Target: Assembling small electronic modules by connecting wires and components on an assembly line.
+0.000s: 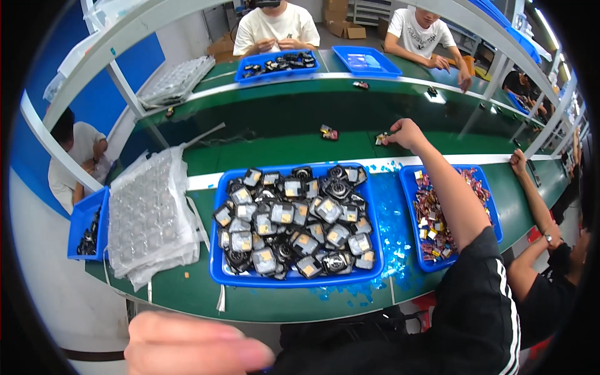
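Note:
My right hand (407, 136) reaches out over the green belt, fingertips pinched on a small black-and-pale electronic part (381, 138). Another small part (329, 132), black with red and yellow, lies to its left on the belt. My left hand (187, 345) is close and blurred at the lower left, its fingers curled together; whatever it holds, if anything, is hidden. Between my hands stands a blue tray (215, 265) heaped with black watch-like housings (282, 213) with silvery faces. Under my right forearm, a second blue tray (431, 267) holds small red, yellow and silvery wired parts (431, 234).
Blue film scraps (394, 250) litter the green table between the trays. Clear blister trays (147, 212) are stacked at left, beside a small blue bin (78, 252). White frame posts (128, 87) rise around the belt. Co-workers sit across and at right, near more blue trays (375, 70).

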Available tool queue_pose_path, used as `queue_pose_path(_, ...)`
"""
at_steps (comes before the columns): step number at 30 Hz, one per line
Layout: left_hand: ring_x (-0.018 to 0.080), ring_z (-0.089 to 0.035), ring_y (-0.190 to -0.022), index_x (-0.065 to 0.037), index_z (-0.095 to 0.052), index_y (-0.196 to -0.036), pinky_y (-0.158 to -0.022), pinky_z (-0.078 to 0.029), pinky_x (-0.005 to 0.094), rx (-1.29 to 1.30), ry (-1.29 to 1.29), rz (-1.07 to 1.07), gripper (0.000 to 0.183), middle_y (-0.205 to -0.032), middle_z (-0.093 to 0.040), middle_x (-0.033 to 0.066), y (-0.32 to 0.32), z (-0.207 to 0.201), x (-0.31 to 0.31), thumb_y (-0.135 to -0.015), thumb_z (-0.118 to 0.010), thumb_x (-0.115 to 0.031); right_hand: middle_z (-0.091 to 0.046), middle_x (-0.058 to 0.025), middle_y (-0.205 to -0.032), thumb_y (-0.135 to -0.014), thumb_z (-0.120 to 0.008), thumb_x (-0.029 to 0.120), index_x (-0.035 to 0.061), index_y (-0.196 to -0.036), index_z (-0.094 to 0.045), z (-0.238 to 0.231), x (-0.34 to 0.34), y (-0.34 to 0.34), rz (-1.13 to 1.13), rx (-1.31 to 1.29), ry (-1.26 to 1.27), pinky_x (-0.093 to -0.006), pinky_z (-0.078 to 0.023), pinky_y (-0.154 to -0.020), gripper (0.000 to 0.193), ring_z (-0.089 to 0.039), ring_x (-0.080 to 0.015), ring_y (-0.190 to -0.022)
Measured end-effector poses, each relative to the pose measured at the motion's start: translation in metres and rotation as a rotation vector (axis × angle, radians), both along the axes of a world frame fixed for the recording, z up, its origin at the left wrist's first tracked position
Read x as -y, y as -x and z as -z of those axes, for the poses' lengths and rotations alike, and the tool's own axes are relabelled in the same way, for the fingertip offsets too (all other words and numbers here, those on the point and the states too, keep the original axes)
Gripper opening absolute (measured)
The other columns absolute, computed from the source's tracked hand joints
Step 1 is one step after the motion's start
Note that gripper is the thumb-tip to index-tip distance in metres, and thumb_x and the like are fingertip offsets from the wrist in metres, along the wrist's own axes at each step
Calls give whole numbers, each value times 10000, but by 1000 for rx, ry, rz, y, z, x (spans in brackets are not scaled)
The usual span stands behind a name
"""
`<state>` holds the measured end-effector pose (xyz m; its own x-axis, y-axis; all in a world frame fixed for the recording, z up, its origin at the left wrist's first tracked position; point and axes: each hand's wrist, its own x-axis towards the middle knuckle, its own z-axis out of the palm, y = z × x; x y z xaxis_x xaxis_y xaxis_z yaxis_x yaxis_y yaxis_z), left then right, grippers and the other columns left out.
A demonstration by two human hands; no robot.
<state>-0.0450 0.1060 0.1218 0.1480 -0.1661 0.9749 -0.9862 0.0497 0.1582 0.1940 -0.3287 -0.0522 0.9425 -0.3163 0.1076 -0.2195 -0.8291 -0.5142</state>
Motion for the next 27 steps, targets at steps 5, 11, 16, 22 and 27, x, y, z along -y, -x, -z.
queue_pose_path(5,253,-619,-709,71,-571,-1134,-631,-522,291,-152,125,-110,280,-957,-563,175,-40,40,13,-883,-475,-7,-703,-180,-926,-796,-736,377,50,-915,-726,-52,-88,71,-487,-148,138,-415,-532,-810,348,-679,-339,-903)
queue_pose_path(11,185,-583,-1059,41,-515,-1304,-812,-532,293,-787,-123,-182,412,-1143,-590,140,-57,81,47,-892,-504,28,-682,-193,-819,-750,-698,113,30,-950,-656,-45,-117,110,-488,116,103,-453,-534,-755,221,-671,-364,-836)
queue_pose_path(16,252,-407,-1315,-28,-271,-1484,-1043,-392,387,-1130,-169,74,643,-1386,-441,177,-71,106,75,-918,-576,-66,-635,-182,-830,-788,-669,52,1,-940,-585,-70,-142,156,-419,497,44,-465,-535,-662,182,-658,-360,-752)
queue_pose_path(22,203,-648,-1030,32,-544,-1230,-884,-568,321,-1419,4,458,279,-1160,-629,117,-61,123,102,-996,-515,-117,-682,-48,-851,-867,-715,98,-21,-920,-666,-69,-160,199,-478,238,-819,-273,-553,-673,138,-668,-108,-766)
queue_pose_path(27,286,-675,-1008,60,-546,-1173,-893,-570,357,-1704,150,611,239,-1123,-646,178,-65,121,113,-1002,-478,-93,-708,-137,-812,-811,-726,247,49,-845,-726,-77,-39,180,-258,70,131,-400,-540,-708,201,-689,-291,-769)
